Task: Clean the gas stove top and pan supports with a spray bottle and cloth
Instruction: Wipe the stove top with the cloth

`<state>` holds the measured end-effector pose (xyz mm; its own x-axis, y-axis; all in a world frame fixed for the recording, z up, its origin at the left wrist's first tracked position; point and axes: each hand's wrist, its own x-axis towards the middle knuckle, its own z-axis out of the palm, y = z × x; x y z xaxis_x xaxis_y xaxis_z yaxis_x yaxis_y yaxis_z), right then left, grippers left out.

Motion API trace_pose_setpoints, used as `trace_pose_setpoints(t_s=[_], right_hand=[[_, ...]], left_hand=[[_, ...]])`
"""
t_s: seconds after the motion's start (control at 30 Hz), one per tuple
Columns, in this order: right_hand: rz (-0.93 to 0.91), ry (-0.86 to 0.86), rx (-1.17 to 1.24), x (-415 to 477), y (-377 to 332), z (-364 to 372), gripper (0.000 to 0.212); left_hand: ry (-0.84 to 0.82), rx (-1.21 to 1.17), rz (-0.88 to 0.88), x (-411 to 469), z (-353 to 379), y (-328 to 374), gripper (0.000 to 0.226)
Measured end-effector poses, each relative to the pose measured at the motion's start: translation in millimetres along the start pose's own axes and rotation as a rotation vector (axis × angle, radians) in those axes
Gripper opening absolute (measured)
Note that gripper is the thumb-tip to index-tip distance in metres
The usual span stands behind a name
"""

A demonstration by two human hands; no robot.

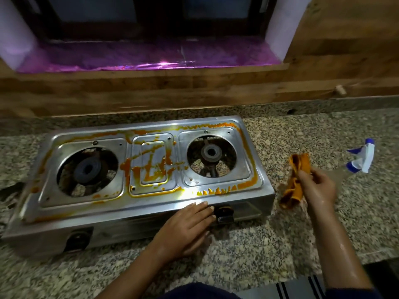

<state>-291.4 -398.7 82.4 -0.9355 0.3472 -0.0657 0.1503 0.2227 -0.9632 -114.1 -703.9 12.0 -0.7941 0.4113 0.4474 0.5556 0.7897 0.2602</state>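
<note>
Flat and unclenched, the left hand (190,225) rests on the gas stove (138,180) front edge beside a knob (224,212). Right hand (317,186) grips an orange cloth (295,180); behind lies, apparently, the blurred spray bottle (360,158).

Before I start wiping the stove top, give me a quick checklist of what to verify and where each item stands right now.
1. Cloth in hand: ok. The right hand grips the orange cloth.
2. Stove steadied: ok. The left hand rests flat on the front edge of the gas stove.
3. Pan supports off: ok. Both burner openings are bare, and no supports are in view.
4. Burners unlit: ok. No flame at the left burner or the right burner.
5. Spray applied: cannot tell. Orange residue covers the top; the spray bottle lies on the counter.
6. Knobs off: cannot tell.
</note>
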Motion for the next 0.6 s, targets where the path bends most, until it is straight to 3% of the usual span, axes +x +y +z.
trace_pose_setpoints(t_s=[0.1,0.2,0.3,0.47,0.6], right_hand=[[-0.225,-0.075,-0.026,-24.7,-22.1,13.2,0.038],[-0.523,-0.225,-0.575,-31.0,-5.4,48.7,0.045],[-0.554,-0.374,-1.024,-23.3,17.8,73.5,0.066],[-0.627,-0.455,-1.158,-37.4,18.0,77.6,0.074],[-0.716,-0.629,-1.082,-99.1,7.9,114.3,0.071]], left_hand=[[0.012,0.048,-0.069,-17.0,-10.6,-8.9,0.04],[-0.004,0.075,-0.068,-25.3,-13.6,-13.3,0.045],[-0.004,0.068,-0.087,-28.4,-10.7,-11.3,0.048],[0.018,0.043,-0.098,-30.3,-6.8,-9.5,0.048],[0.029,0.069,-0.074,-31.8,-5.6,-11.7,0.046]])
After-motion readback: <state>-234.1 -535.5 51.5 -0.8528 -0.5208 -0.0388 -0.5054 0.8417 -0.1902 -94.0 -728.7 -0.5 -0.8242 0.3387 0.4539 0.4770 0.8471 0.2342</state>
